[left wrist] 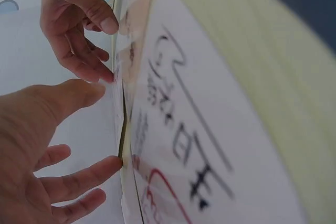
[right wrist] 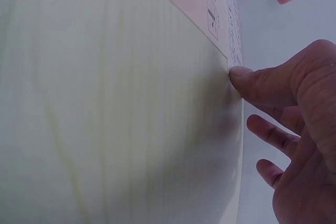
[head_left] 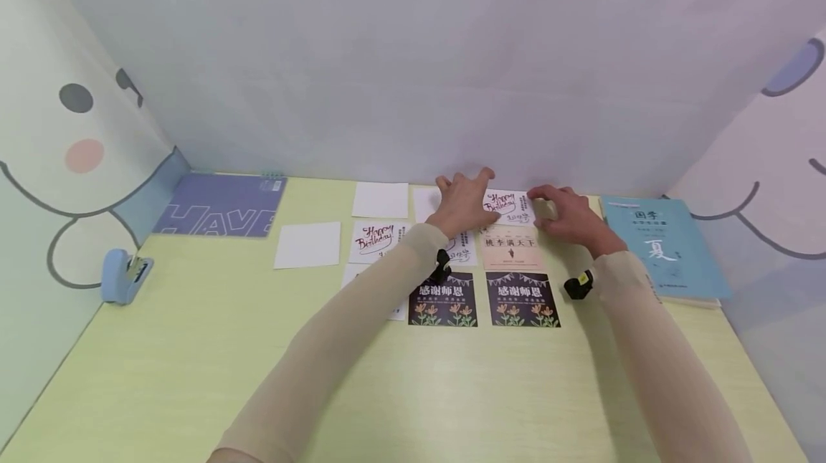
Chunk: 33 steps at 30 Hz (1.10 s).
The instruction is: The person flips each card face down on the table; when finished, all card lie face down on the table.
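A white "Happy Birthday" card [head_left: 508, 207] lies flat at the back of the table, between the two hands. The left hand [head_left: 464, 203] spreads its fingers over the card's left edge, the thumb near its lower side. At the opposite edge is the right hand [head_left: 568, 219], its thumb and index finger apart; in the right wrist view the thumb [right wrist: 244, 77] touches the white card's corner. Below lies a peach card [head_left: 512, 248] with Chinese writing. Another birthday card [left wrist: 184, 108] lies beneath the left wrist, partly hidden in the head view.
Two dark floral cards [head_left: 523, 299] lie in front. To the left are a birthday card [head_left: 373, 241] and blank white cards [head_left: 307, 245]. A purple folder [head_left: 222, 205] and blue tape dispenser [head_left: 122, 277] sit far left, a blue book [head_left: 665, 248] at right. A curtain [head_left: 413, 90] borders the back.
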Each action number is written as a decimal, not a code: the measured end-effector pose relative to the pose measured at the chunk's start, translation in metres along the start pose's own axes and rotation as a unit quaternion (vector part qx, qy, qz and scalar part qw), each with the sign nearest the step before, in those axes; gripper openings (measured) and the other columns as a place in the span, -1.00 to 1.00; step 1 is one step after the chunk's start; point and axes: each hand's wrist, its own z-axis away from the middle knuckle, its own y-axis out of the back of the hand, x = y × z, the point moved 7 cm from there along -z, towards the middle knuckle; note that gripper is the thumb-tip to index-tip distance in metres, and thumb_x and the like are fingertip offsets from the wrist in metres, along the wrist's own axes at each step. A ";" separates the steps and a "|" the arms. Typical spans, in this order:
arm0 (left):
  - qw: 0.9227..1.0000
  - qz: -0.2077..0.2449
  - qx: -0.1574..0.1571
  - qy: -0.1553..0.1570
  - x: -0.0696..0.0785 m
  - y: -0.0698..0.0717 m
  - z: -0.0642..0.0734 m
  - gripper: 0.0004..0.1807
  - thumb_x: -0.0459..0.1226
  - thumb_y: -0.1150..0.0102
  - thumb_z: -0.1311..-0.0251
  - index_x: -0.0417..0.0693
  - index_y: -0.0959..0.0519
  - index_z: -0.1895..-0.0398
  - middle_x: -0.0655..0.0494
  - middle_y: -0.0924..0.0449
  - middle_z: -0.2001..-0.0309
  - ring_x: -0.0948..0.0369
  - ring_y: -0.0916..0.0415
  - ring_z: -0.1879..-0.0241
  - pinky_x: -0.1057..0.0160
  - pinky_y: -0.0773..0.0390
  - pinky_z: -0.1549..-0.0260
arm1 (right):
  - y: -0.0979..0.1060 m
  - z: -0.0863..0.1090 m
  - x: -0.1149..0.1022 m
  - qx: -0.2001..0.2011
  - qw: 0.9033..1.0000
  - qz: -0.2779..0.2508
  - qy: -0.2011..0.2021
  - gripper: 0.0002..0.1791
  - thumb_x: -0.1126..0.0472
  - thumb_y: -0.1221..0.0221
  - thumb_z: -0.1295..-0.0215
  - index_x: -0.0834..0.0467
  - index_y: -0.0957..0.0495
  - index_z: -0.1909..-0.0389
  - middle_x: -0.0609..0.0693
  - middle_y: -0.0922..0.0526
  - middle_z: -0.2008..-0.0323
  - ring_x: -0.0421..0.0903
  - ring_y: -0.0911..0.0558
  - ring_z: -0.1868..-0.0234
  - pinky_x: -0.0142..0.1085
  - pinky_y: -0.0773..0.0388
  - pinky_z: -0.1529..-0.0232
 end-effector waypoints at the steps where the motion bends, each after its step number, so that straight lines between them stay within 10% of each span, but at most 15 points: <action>1: 1.000 0.005 0.000 0.000 0.000 0.000 0.000 -0.03 0.10 -0.55 -0.17 0.20 -0.27 -0.60 0.12 -0.71 0.14 0.10 -0.44 0.06 -0.10 -0.10 -0.25 | 0.000 0.000 0.000 0.000 1.000 0.000 0.002 -0.37 0.24 -0.26 -0.44 0.14 -0.38 -0.50 0.37 -0.45 -0.48 0.39 -0.33 -0.46 0.36 -0.15 -0.41; 12: 0.993 0.119 0.010 -0.005 -0.006 0.000 -0.007 0.05 -0.09 -0.64 -0.12 0.24 -0.19 -0.61 0.09 -0.75 0.00 0.07 -0.59 0.01 -0.07 -0.16 -0.21 | 0.003 0.002 0.003 0.005 1.000 0.005 0.000 -0.37 0.24 -0.26 -0.44 0.15 -0.37 -0.49 0.40 -0.46 -0.45 0.41 -0.34 -0.45 0.40 -0.15 -0.44; 33: 0.999 0.027 -0.024 -0.034 0.003 -0.008 -0.008 0.08 0.10 -0.68 -0.01 0.25 -0.29 -0.61 0.00 -0.40 -0.47 0.03 -0.32 -0.43 0.00 -0.23 -0.31 | 0.000 0.006 0.007 0.006 0.999 -0.028 0.016 -0.33 0.24 -0.33 -0.41 0.14 -0.36 -0.49 0.41 -0.45 -0.42 0.42 -0.38 -0.39 0.42 -0.28 -0.41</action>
